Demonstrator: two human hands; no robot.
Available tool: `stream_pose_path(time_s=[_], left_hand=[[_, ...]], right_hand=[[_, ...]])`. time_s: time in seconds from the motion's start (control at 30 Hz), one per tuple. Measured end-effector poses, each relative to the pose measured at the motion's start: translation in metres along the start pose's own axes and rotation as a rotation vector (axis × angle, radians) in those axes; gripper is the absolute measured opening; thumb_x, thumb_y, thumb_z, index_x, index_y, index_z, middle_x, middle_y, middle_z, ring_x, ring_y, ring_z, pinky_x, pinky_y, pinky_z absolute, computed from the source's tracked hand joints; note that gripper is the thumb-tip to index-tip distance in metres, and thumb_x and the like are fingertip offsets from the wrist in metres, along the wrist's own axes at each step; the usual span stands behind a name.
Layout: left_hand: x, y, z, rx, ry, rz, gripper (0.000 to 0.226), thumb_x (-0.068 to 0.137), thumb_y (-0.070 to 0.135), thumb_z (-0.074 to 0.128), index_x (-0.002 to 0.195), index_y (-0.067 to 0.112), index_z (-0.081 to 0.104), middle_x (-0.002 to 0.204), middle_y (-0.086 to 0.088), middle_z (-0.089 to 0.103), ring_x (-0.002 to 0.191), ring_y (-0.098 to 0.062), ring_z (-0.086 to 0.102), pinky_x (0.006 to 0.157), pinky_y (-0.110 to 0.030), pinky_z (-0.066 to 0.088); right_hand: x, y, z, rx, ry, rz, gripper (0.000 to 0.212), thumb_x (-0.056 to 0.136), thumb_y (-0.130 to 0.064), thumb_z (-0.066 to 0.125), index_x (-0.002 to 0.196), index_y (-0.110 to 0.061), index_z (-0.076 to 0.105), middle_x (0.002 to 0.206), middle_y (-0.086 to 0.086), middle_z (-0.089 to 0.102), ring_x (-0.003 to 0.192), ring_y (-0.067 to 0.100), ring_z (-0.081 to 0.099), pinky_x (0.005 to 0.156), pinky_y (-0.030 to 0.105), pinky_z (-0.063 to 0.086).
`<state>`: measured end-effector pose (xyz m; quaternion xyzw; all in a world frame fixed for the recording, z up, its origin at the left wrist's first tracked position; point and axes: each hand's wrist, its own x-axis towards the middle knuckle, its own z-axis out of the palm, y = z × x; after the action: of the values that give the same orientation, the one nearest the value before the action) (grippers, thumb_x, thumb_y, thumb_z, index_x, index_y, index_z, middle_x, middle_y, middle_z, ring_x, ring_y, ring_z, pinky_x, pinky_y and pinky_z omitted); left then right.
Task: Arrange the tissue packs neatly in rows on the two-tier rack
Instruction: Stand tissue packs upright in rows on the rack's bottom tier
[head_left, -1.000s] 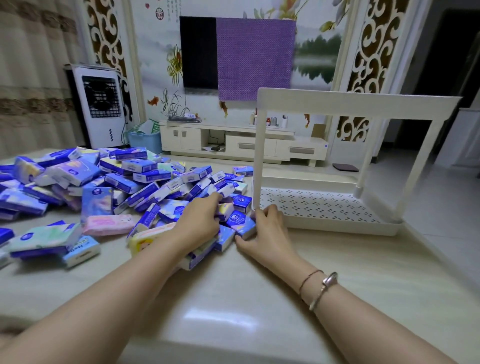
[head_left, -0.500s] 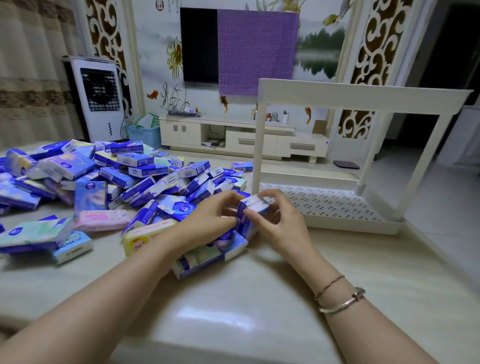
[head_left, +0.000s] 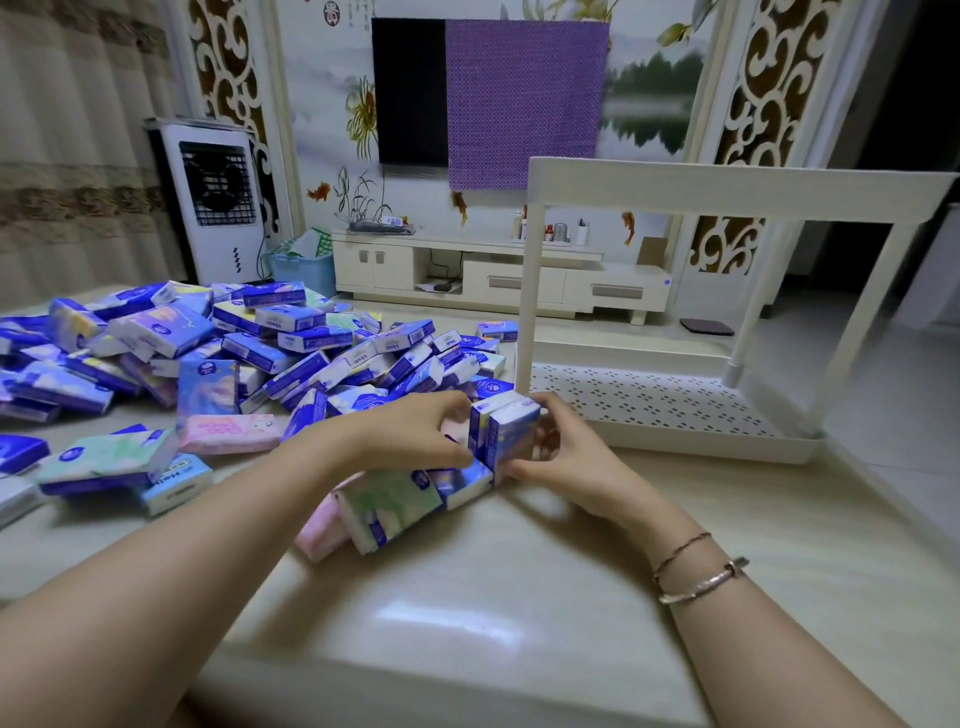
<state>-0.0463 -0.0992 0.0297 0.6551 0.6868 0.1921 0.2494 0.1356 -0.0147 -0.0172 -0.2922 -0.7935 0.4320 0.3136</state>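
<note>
A big heap of tissue packs (head_left: 270, 358), mostly blue and white, covers the left half of the table. Two blue packs (head_left: 504, 431) stand upright side by side at the heap's right edge. My left hand (head_left: 415, 431) presses them from the left and my right hand (head_left: 561, 452) holds them from the right. The white two-tier rack (head_left: 675, 415) stands just right of my hands. Its perforated lower tray and its top shelf (head_left: 727, 187) both hold nothing.
A pink pack (head_left: 228, 434) and a green pack (head_left: 395, 506) lie loose near my left forearm. The table's right edge runs just past the rack. Beyond the table are a TV cabinet (head_left: 498, 280), a white air cooler (head_left: 213, 202) and a wall TV.
My hands went from flat on the heap's edge to lifting two packs upright and pressing them together. The camera tilted up slightly.
</note>
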Motion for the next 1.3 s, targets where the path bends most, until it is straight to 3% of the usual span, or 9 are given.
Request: stream_pose_path(time_s=[0.07, 0.13, 0.27, 0.4, 0.6, 0.77, 0.9, 1.1, 1.3], left_hand=[[-0.002, 0.002, -0.001, 0.123, -0.084, -0.023, 0.047, 0.08, 0.032, 0.067, 0.122, 0.032, 0.046, 0.127, 0.013, 0.053, 0.102, -0.005, 0.057, 0.087, -0.024, 0.048], [-0.002, 0.004, 0.002, 0.195, -0.131, -0.013, 0.055, 0.075, 0.036, 0.074, 0.121, 0.038, 0.045, 0.116, 0.012, 0.059, 0.093, -0.006, 0.059, 0.082, -0.023, 0.05], [-0.001, 0.004, 0.007, 0.173, -0.063, 0.04, 0.053, 0.073, 0.028, 0.074, 0.118, 0.03, 0.047, 0.102, 0.012, 0.059, 0.072, -0.005, 0.059, 0.062, -0.021, 0.052], [0.0, 0.0, 0.011, -0.207, 0.004, 0.069, 0.048, 0.078, 0.042, 0.071, 0.118, 0.025, 0.049, 0.116, 0.008, 0.061, 0.084, -0.008, 0.063, 0.082, -0.03, 0.055], [0.01, 0.012, 0.007, -0.732, 0.275, -0.095, 0.019, 0.098, 0.034, 0.046, 0.095, 0.016, 0.05, 0.085, -0.007, 0.059, 0.071, -0.018, 0.06, 0.073, -0.03, 0.051], [0.019, 0.018, 0.029, -0.717, 0.179, -0.086, 0.044, 0.102, 0.041, 0.036, 0.101, 0.01, 0.067, 0.09, -0.015, 0.068, 0.074, -0.021, 0.06, 0.069, -0.028, 0.053], [0.028, 0.023, 0.043, -0.781, 0.228, -0.135, 0.047, 0.102, 0.043, 0.033, 0.077, 0.012, 0.057, 0.093, -0.022, 0.05, 0.084, -0.027, 0.046, 0.073, -0.033, 0.037], [0.039, 0.027, 0.052, -0.885, 0.377, -0.181, 0.075, 0.061, 0.084, 0.058, 0.098, 0.019, 0.052, 0.101, -0.015, 0.064, 0.085, -0.028, 0.066, 0.086, -0.036, 0.052], [0.025, 0.025, 0.035, -0.632, 0.257, 0.164, 0.065, 0.068, 0.031, 0.085, 0.121, 0.027, 0.048, 0.113, 0.004, 0.06, 0.097, -0.007, 0.062, 0.082, -0.023, 0.054]], right_hand=[[0.0, 0.003, 0.001, -0.091, 0.062, -0.008, 0.061, 0.069, -0.013, 0.081, 0.116, -0.031, 0.046, 0.107, 0.002, 0.046, 0.06, -0.007, 0.05, 0.063, 0.008, 0.04], [-0.001, 0.003, 0.002, -0.125, 0.068, -0.009, 0.06, 0.067, -0.02, 0.08, 0.114, -0.032, 0.044, 0.115, 0.001, 0.044, 0.068, -0.005, 0.052, 0.071, 0.012, 0.042], [-0.003, 0.0, 0.001, -0.058, 0.011, 0.005, 0.059, 0.073, -0.012, 0.075, 0.116, -0.026, 0.037, 0.092, -0.01, 0.059, 0.063, -0.009, 0.053, 0.062, 0.009, 0.041], [-0.007, -0.004, -0.008, 0.0, -0.009, -0.023, 0.062, 0.074, -0.001, 0.07, 0.121, -0.029, 0.041, 0.106, -0.008, 0.064, 0.082, 0.002, 0.06, 0.077, 0.021, 0.052], [-0.015, -0.011, -0.036, 0.166, -0.04, 0.019, 0.043, 0.082, 0.008, 0.065, 0.096, -0.032, 0.054, 0.082, -0.015, 0.064, 0.067, -0.003, 0.06, 0.061, 0.012, 0.048], [-0.015, -0.006, -0.023, 0.032, -0.09, 0.023, 0.048, 0.078, 0.008, 0.068, 0.118, -0.012, 0.05, 0.104, 0.0, 0.063, 0.077, -0.003, 0.06, 0.071, 0.016, 0.05], [-0.012, -0.004, -0.014, 0.059, -0.11, 0.042, 0.06, 0.072, -0.003, 0.071, 0.126, -0.015, 0.046, 0.116, 0.0, 0.064, 0.091, -0.002, 0.063, 0.084, 0.023, 0.053], [-0.011, 0.001, -0.015, 0.049, -0.1, 0.058, 0.052, 0.075, -0.005, 0.073, 0.121, -0.019, 0.053, 0.113, -0.003, 0.068, 0.101, 0.009, 0.065, 0.088, 0.029, 0.054], [-0.009, -0.004, -0.025, 0.066, 0.04, 0.035, 0.049, 0.067, -0.022, 0.083, 0.109, -0.022, 0.058, 0.104, 0.002, 0.07, 0.094, 0.019, 0.068, 0.086, 0.036, 0.056]])
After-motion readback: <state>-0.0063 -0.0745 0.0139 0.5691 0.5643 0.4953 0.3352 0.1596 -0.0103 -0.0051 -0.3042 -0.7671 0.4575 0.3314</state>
